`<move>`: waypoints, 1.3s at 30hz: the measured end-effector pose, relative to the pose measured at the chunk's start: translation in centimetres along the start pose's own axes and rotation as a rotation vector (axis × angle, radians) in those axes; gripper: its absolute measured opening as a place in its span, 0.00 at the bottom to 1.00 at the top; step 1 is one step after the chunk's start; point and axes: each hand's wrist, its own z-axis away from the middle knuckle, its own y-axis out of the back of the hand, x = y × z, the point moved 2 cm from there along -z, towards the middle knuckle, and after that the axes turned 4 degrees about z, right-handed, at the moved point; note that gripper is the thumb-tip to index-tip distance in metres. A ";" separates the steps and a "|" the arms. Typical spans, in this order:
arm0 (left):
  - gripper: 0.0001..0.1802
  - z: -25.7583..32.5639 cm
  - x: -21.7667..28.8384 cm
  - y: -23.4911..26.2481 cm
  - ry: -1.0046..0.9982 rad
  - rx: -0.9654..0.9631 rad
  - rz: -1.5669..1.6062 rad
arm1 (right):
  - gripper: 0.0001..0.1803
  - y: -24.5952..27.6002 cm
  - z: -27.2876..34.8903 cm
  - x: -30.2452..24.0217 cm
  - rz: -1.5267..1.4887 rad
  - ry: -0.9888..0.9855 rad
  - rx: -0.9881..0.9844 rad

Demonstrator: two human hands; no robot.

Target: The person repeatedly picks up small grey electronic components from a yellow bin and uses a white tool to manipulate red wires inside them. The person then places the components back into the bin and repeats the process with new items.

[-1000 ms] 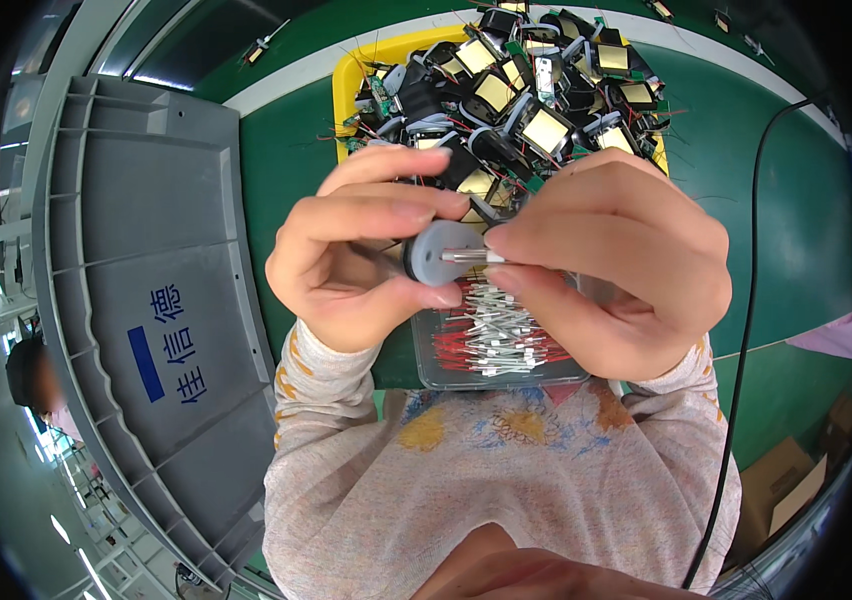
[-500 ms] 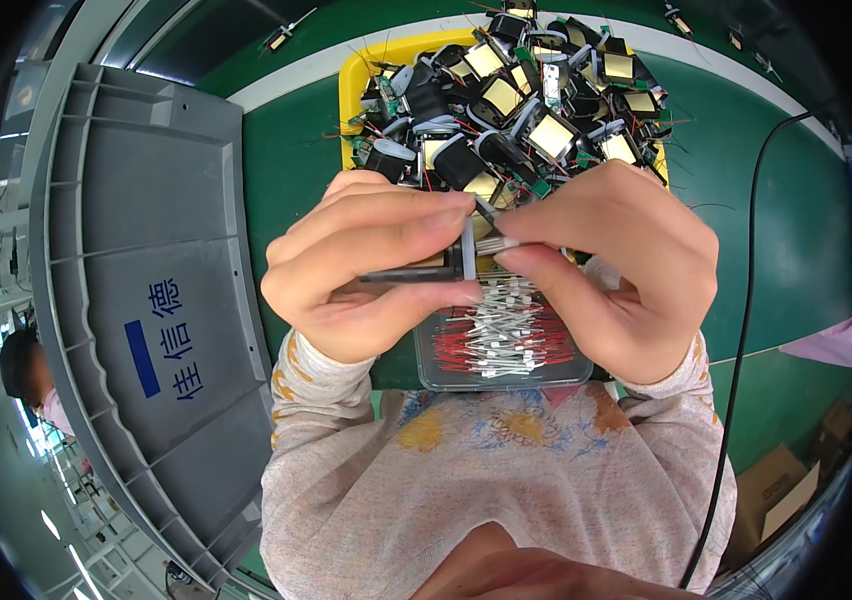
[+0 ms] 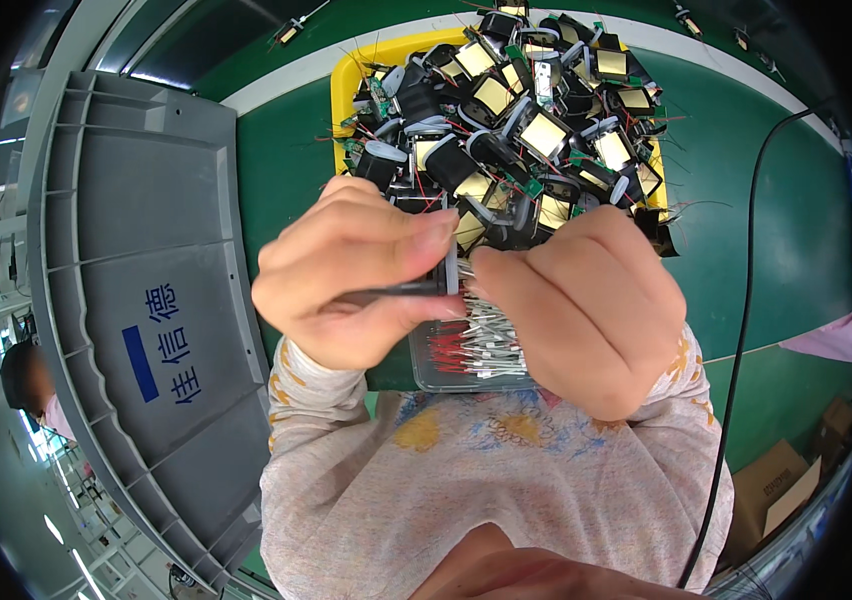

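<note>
My left hand (image 3: 331, 275) is closed around a black plastic housing (image 3: 401, 291) with a light grey rim (image 3: 451, 268), pinching it between thumb and fingers. The rim faces right. Right against it, my right hand (image 3: 591, 315) is closed with the knuckles turned up; its fingertips and whatever they grip are hidden. Below both hands, a clear tray (image 3: 426, 383) holds a heap of thin red and white wire leads (image 3: 486, 345), partly covered by my right hand.
A yellow bin (image 3: 343, 100) beyond my hands is piled with similar black housings (image 3: 451, 160), with cream pads, green boards and loose wires. A large grey crate (image 3: 146, 200) stands on edge at left. A black cable (image 3: 749, 260) runs down the right side; cardboard boxes (image 3: 776, 485) lie lower right.
My right hand has rolled over and come slightly down and left, hiding its fingertips and the small silvery piece seen between them before. My left hand has shifted slightly left with the housing.
</note>
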 end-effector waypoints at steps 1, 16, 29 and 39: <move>0.23 -0.3 -0.1 0.1 0.061 -0.026 0.037 | 0.21 0.0 0.0 0.0 0.000 -0.006 -0.019; 0.20 0.6 -0.5 -1.0 0.213 0.117 -0.011 | 0.10 -0.4 -0.2 1.6 -0.116 -0.304 -0.081; 0.22 0.8 -1.7 -0.8 0.735 0.412 0.788 | 0.09 -2.0 -1.5 3.6 -0.577 -0.691 -0.102; 0.22 1.3 -1.2 -1.3 0.617 0.437 0.725 | 0.05 -3.5 -1.0 3.0 -0.623 -0.733 0.067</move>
